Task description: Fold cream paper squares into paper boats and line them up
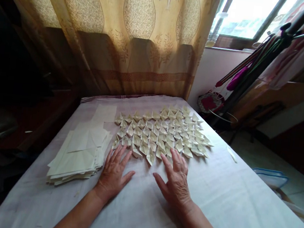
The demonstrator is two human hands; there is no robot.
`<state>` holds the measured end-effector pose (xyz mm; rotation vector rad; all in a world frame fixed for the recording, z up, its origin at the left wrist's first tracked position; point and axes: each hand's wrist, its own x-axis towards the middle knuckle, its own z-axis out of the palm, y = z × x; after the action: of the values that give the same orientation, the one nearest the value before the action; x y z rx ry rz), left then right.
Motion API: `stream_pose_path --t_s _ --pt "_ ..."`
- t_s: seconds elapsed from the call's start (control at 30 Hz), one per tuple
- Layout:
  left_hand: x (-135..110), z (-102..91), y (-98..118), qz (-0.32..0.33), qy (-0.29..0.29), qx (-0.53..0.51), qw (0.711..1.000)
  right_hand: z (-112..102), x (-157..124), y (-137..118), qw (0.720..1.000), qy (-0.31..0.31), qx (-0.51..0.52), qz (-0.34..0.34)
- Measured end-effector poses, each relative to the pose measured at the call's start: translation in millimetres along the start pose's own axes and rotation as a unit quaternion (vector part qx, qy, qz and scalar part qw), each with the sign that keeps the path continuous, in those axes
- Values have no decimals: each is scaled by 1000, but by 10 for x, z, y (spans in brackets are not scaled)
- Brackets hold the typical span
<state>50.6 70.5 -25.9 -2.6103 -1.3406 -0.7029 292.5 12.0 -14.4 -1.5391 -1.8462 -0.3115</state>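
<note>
While the left hand (113, 172) is being held palm down just beside the stack of paper sheets (80, 157), its fingers are being held wide apart, with nothing being gripped. The right hand (176, 178) is being held likewise, palm down, its fingers parted and its thumb being pointed inward. Folded paper pieces (153, 136) are being borne in close rows by the white cloth (139, 216), right of the stack and at the fingertips; whether any are being touched cannot be told.
</note>
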Motion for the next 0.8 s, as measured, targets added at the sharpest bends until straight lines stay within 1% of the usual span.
stream_pose_path --t_s 0.1,0.17,0.23,0.3,0.37,0.4,0.47,0.53,0.6,0.7,0.8 --pt "-39 -167 -39 52 15 6 998 104 37 -328 997 4 63 -51" --pt "-35 -309 -145 65 17 15 998 181 21 -525 992 -11 103 -69" --pt "-39 -454 -344 20 15 36 999 244 -22 -653 989 -14 133 -71" --pt "-79 -590 -606 -40 -12 62 997 288 -64 -703 986 -34 148 -70" --pt "-160 -703 -860 -123 -52 94 987 314 -82 -699 985 -35 156 -59" --pt "-210 -749 -963 -152 -83 103 980 323 -81 -689 986 -37 157 -52" --pt "-312 -819 -1096 -181 -140 105 968 333 -65 -670 984 -55 159 -54" --pt "-388 -858 -1134 -189 -186 92 960 338 -46 -661 982 -72 162 -62" --pt "-427 -871 -1114 -194 -208 83 955 338 -32 -662 981 -76 167 -68" --pt "-446 -869 -1065 -194 -206 82 956 325 -21 -667 977 -76 180 -80" --pt "-487 -878 -1054 -160 -183 81 967 306 -17 -662 970 -85 205 -95"
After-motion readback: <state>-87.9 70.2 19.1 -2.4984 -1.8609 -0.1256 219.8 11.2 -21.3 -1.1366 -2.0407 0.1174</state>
